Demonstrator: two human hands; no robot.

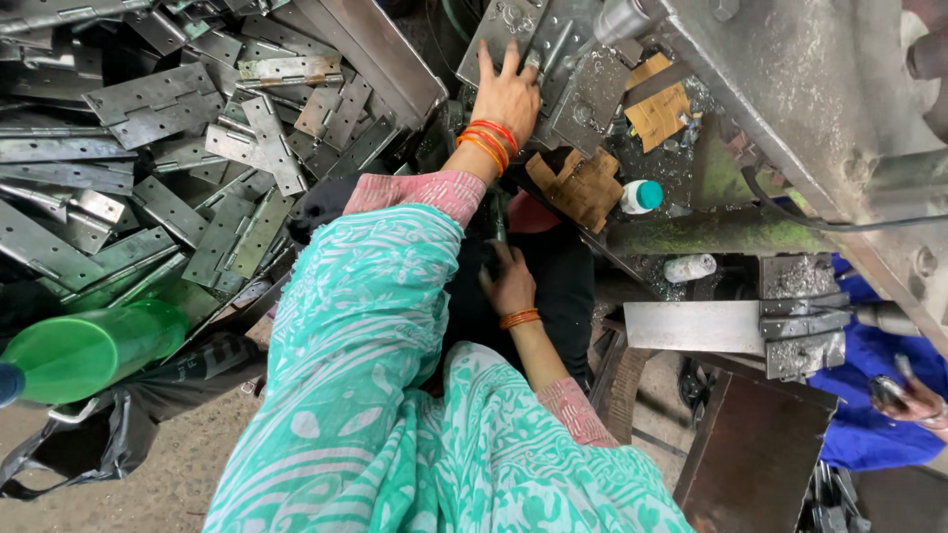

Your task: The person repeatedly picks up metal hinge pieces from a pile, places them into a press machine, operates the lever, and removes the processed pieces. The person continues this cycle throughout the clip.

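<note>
While the head camera is looking straight down, the left hand is lying flat, fingers spread wide, on a grey metal hinge plate at the near edge of the press bed. Orange bangles are circling that wrist, above a pink patterned sleeve.

The right hand is sitting lower, close to the body, curled narrowly around a dark upright handle; how firmly it is gripping cannot be told, as the fingers are partly hiding in shadow.

More punched plates are lying just beside the left hand, toward the machine frame. Brown cardboard pieces are resting at the bed's near edge, with a small white bottle with a teal cap touching or nearly touching them.

A large heap of long hinges is filling a bin at the left side, well apart from the right hand. A green plastic bottle is lying below that heap, near a black bag.

A teal and white patterned garment is covering the lap. At the far right, another person in blue clothing is showing a hand.
</note>
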